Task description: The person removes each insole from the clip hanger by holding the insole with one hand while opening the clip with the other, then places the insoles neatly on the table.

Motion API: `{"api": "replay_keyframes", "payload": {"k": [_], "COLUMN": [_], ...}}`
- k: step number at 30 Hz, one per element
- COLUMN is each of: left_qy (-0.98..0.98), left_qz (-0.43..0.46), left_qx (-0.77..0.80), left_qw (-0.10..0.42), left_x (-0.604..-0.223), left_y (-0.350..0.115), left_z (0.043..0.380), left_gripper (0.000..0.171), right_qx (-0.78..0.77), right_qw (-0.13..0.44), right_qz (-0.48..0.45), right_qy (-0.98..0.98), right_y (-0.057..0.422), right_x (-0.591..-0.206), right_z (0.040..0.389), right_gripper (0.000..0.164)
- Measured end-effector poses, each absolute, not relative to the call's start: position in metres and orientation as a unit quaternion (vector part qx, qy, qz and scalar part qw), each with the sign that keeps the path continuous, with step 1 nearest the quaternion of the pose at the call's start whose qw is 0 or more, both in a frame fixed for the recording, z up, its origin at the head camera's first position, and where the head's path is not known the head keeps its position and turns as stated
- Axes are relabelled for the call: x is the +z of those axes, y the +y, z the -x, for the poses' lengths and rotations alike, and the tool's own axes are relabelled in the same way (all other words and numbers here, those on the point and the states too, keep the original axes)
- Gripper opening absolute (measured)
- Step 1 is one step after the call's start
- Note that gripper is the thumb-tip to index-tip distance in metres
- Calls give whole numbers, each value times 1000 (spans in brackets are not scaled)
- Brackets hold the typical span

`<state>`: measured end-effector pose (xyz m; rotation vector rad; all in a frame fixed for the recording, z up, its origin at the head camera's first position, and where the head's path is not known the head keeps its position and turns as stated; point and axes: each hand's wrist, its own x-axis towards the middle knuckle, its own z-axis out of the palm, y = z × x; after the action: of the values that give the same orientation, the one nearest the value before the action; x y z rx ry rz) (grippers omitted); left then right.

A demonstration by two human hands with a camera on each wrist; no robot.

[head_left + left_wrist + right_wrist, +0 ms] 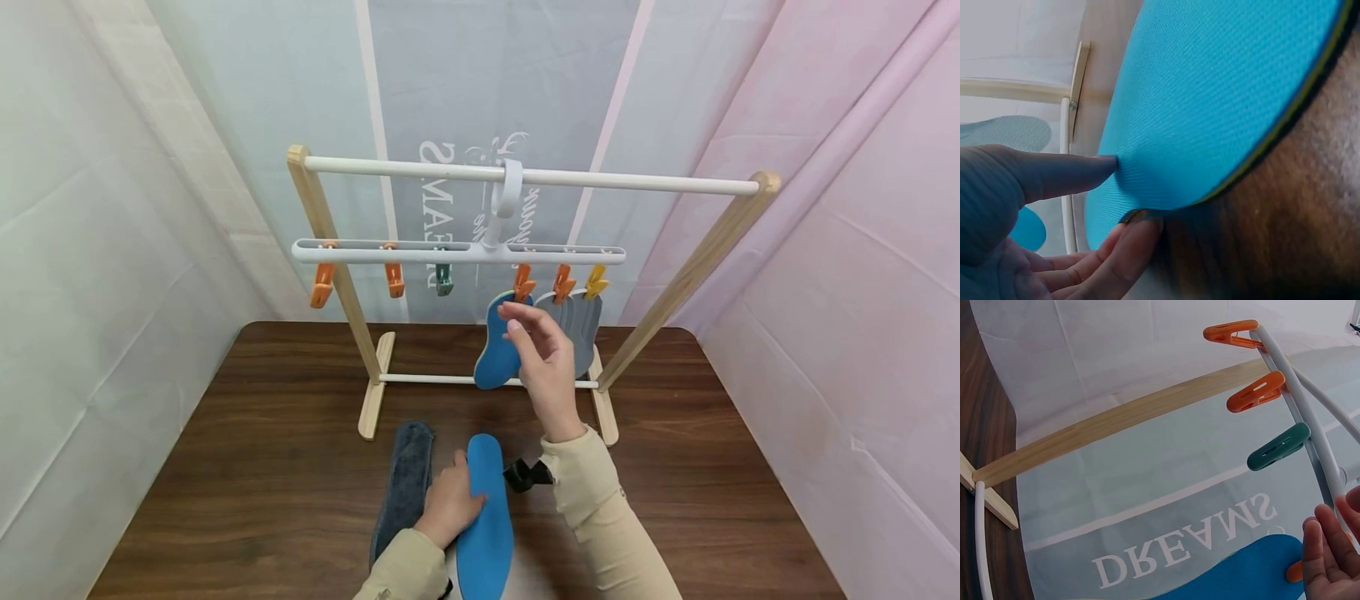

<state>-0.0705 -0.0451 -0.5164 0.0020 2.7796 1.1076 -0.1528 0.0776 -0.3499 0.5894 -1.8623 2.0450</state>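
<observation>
A blue insole with a dark, yellow-lined edge lies low in front of the rack. My left hand pinches its edge, thumb on the blue face and fingers under the rim. Higher up, my right hand has its fingers loosely bent with nothing between them, just in front of another blue insole. That one hangs from an orange clip. Beside it, partly behind the hand, grey insoles hang from an orange clip and a yellow clip.
A white clip hanger hangs on a wooden rack's white top bar. Two orange clips and a green clip hold nothing on its left half. A dark grey fuzzy insole lies on the brown table.
</observation>
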Motion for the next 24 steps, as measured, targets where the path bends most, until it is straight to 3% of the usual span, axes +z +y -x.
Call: {"api": "replay_keyframes", "payload": {"k": [14, 24], "left_qy": [956, 928], "left_qz": [-63, -63], "left_qx": [283, 359], "left_qw": [50, -79], "left_x": [-505, -461], "left_y": [-48, -49], "left_z": [88, 128], "left_gripper": [67, 49], "right_qx": [719, 718], "right_qw": [158, 184], "right_qz": [-192, -198], "right_qy": [-649, -641], "right_y": [79, 84], "right_x": [-351, -351], "right_z": [152, 154], "right_gripper": [29, 31]}}
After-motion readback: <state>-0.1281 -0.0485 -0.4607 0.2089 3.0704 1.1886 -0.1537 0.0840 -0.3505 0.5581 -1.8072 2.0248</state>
